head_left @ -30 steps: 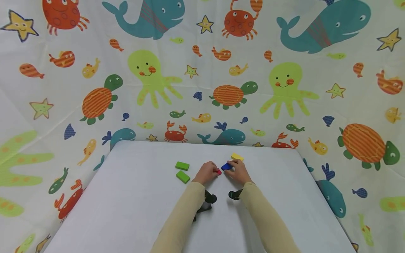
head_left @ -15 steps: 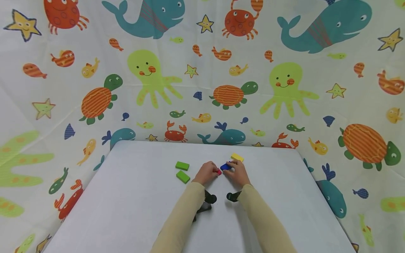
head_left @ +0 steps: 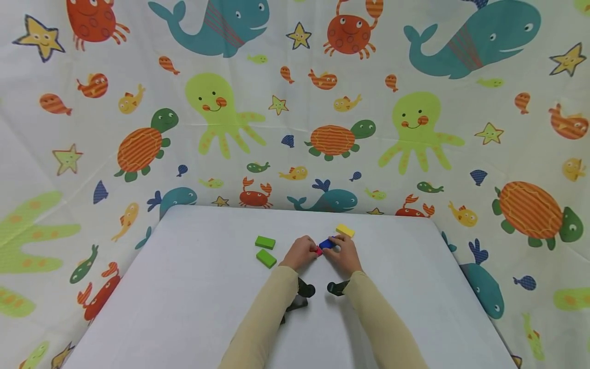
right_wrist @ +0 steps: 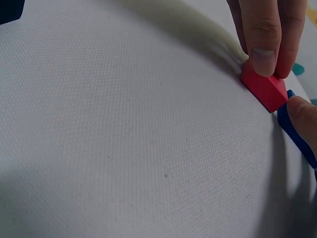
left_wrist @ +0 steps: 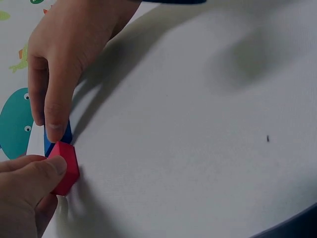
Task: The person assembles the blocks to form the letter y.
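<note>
My left hand point(head_left: 300, 252) pinches a red block point(left_wrist: 69, 168) between thumb and fingers, low over the white table. Close on its right, my right hand point(head_left: 348, 254) grips a blue block point(head_left: 327, 243) with thumb on the near side and fingers on the far side. In the left wrist view, the red block's corner meets the end of the blue block. From the right wrist view, the red block point(right_wrist: 266, 90) and the blue block point(right_wrist: 295, 134) appear to touch at an angle. The fingers hide parts of both blocks.
A yellow block point(head_left: 345, 230) lies just behind my right hand. Two green blocks point(head_left: 265, 242) lie left of my left hand. A curtain with sea animals point(head_left: 295, 102) hangs behind the white table point(head_left: 193, 287). Dark wrist-worn gear point(head_left: 306, 288) sticks out under the sleeves.
My right hand has moved slightly left with the blue block, bringing it up to the red block. My left hand has stayed in place with the red block.
</note>
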A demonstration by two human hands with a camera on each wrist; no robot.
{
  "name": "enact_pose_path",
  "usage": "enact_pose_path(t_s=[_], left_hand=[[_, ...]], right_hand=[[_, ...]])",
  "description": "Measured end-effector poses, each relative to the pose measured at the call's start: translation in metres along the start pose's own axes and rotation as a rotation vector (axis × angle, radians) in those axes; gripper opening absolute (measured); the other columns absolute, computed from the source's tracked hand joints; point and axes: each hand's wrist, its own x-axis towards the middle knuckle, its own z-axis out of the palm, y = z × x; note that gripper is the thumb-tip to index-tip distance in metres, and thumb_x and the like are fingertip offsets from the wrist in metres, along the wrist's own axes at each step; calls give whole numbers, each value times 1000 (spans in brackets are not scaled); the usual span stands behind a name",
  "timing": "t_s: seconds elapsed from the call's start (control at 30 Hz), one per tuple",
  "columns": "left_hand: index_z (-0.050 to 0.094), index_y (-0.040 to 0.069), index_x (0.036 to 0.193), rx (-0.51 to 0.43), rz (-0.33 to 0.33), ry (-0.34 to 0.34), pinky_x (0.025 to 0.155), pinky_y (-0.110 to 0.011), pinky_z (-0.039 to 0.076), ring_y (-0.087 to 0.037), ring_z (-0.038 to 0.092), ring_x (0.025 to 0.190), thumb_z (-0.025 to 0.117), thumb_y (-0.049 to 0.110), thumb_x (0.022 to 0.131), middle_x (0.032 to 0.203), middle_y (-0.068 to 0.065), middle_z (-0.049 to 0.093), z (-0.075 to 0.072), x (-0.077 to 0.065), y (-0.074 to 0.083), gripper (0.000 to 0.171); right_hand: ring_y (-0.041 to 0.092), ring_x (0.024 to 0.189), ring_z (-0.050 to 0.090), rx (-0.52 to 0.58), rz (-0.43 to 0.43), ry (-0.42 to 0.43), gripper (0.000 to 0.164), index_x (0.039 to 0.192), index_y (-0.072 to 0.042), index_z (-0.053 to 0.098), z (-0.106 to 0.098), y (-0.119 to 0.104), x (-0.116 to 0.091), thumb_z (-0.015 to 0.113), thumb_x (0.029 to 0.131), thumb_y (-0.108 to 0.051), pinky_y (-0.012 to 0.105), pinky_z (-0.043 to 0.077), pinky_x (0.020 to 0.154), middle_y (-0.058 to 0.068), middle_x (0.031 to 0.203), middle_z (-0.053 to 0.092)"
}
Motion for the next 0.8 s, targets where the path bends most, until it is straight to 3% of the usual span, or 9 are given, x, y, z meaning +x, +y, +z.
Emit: enact_pose_path(t_s=[0.4,0.8], left_hand=[[77,-1,92,-2,12,27,85,-34,51,-19,57,87,75,7,86,94,-7,61,-1,-1,3,10],[76,-1,93,-5,-8,29,87,-35,52,-20,57,87,75,7,86,94,-8,62,-1,0,5,11]], right_hand=[[36,125,44,30,44,-11,52,132,-8,62,-1,-3,-1,73,88,-32,54,33,108,17,133,53],[36,123,45,43,5,-29,48,131,-9,64,-2,0,-1,72,89,-31,54,35,105,16,131,55]])
